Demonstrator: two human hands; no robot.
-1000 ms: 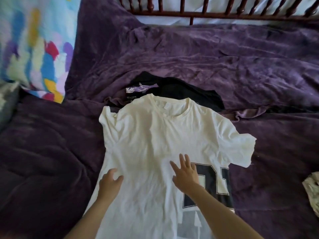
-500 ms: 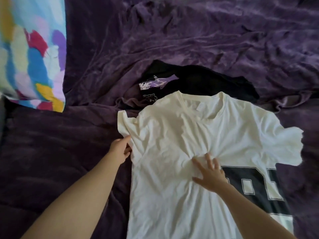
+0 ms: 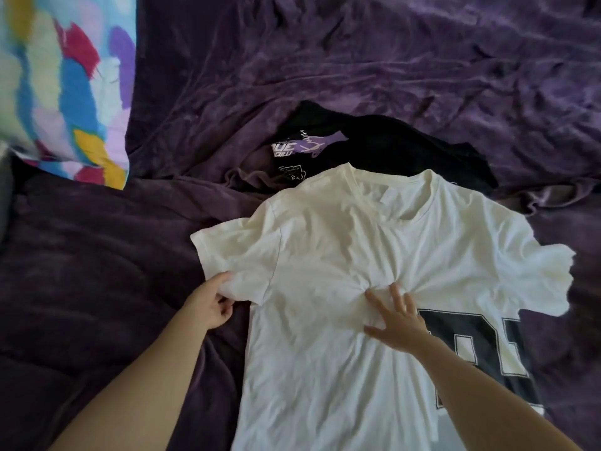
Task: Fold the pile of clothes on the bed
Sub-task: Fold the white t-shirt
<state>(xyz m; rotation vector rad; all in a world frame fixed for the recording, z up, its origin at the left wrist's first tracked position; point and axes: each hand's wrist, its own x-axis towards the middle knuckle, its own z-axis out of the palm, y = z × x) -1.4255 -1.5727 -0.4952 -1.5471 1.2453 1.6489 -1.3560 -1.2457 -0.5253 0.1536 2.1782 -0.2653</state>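
The left hand (image 3: 211, 304) pinches the hem of a sleeve (image 3: 234, 255) of the white T-shirt (image 3: 325, 242), fingers curled under the cloth. The right hand (image 3: 398, 320) lies flat, fingers spread, pressing on the shirt's chest. The shirt is spread on the purple bedspread (image 3: 422, 60), under and between both hands. Fabric bunches into ridges just ahead of the right fingertips, and folding the sleeve in over them would likely trap creases. A hard tug from the left could drag the whole shirt sideways, since only one palm anchors it. Beyond the hands, the collar overlaps a black shirt (image 3: 390, 148), which could get pulled along. Far past the left hand, a colourful pillow (image 3: 65, 92) sits well apart.
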